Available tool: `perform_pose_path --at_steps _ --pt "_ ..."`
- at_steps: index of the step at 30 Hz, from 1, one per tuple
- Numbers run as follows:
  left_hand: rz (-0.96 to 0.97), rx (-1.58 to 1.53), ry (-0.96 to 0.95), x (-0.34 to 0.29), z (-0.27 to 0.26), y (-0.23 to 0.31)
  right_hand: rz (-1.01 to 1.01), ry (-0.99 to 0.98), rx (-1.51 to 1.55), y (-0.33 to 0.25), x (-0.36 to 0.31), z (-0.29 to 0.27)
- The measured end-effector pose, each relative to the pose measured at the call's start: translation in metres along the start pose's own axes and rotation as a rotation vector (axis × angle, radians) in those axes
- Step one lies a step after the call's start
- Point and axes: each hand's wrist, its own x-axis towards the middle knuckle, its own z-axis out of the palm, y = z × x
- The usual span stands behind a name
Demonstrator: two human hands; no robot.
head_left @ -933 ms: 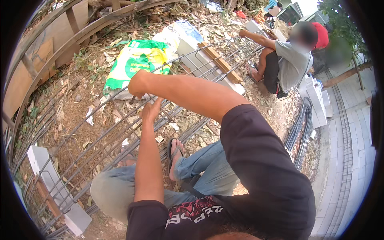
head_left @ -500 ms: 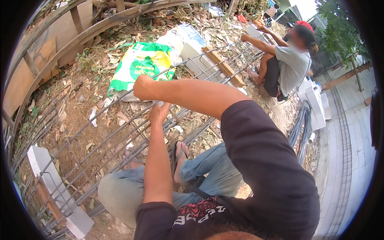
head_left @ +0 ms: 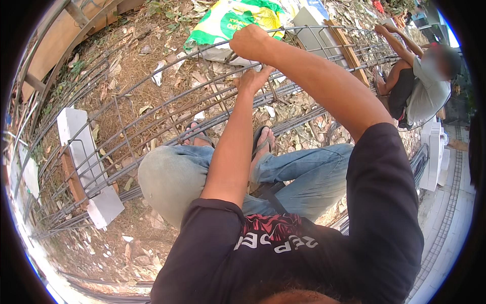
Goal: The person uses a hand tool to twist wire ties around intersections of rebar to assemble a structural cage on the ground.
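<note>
A long cage of thin steel reinforcing bars with bent stirrups runs across the ground in front of my feet. At its far side, my right hand is closed in a fist by the upper bar, knuckles up. Just below and nearer to me, my left hand is at the bars too, fingers bent in and thumb stretched to the right. Whatever either hand grips is hidden behind the fingers. Past my right hand lies a green, yellow and white sack.
A white block with wood beside it supports the cage at left; another pale block and a wooden plank sit under it at right. A co-worker squats at the cage's right end. Dry leaves cover the ground.
My view has swung, so the cage, sack and co-worker appear farther right and higher. Both hands stay together at about the same part of the cage.
</note>
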Motion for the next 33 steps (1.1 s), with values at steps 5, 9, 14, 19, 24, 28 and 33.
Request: perform_pose_path --at_steps 5,9,14,19,24,28,33 --pt "-0.061 -0.449 -0.14 0.019 -0.004 -0.002 0.338 0.098 0.326 0.016 -0.118 -0.027" --pt "-0.082 -0.409 -0.123 0.021 -0.006 -0.003 0.624 0.53 0.891 -0.016 -0.242 -0.012" --pt "-0.05 -0.485 -0.08 0.003 -0.009 0.003 0.872 0.266 1.942 -0.053 -0.291 0.034" --pt "-0.045 -0.331 -0.081 -0.002 -0.01 0.002 0.892 0.208 2.112 -0.015 -0.245 0.055" --pt "-0.055 -0.271 -0.029 0.009 -0.003 -0.008 0.706 -0.036 1.453 0.067 -0.164 0.059" --pt "-0.077 -0.278 -0.06 0.013 -0.002 -0.007 0.581 -0.227 1.114 0.09 -0.091 0.062" --pt "-0.133 -0.119 -0.075 0.006 -0.007 0.003 0.356 -0.362 0.769 0.061 -0.027 0.049"
